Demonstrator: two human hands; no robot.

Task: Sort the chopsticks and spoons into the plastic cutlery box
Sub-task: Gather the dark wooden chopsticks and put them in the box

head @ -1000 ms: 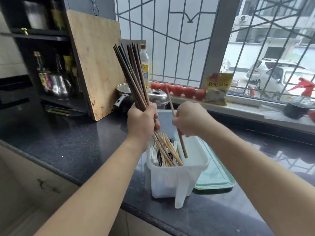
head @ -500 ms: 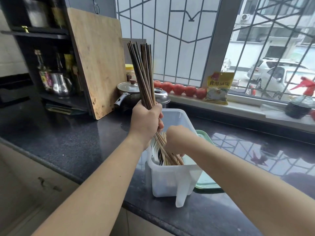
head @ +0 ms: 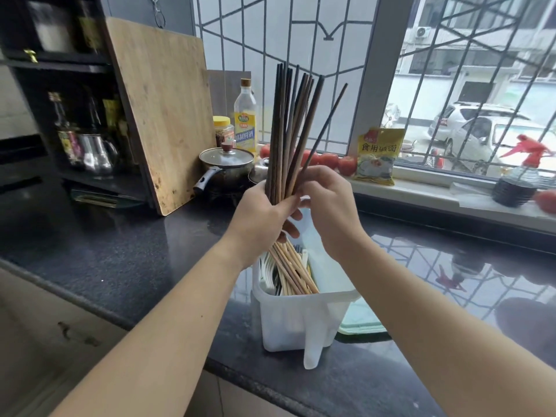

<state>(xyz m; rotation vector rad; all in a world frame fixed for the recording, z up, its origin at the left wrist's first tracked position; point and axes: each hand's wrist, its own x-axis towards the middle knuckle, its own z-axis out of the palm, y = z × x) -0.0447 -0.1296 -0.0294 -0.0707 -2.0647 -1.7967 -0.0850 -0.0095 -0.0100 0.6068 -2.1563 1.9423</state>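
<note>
Head view: at the centre of the frame the left hand is wrapped round a bundle of chopsticks, holding them upright above the plastic cutlery box. Their dark upper ends fan out toward the top of the frame, and their pale lower ends slant down into the box. The right hand is just right of the bundle, its fingers curled round a single dark chopstick that leans away to the upper right, apart from the others at its top. The two hands touch or nearly touch at the bundle. Inside the box, left of the pale ends, white spoons stand in a compartment, partly hidden by the left wrist. The box stands on the dark tabletop near its front edge, with a pale green tray lying flat just to its right. In the upper left a wooden cutting board leans against a black shelf, and a lidded pot sits behind the hands.
</note>
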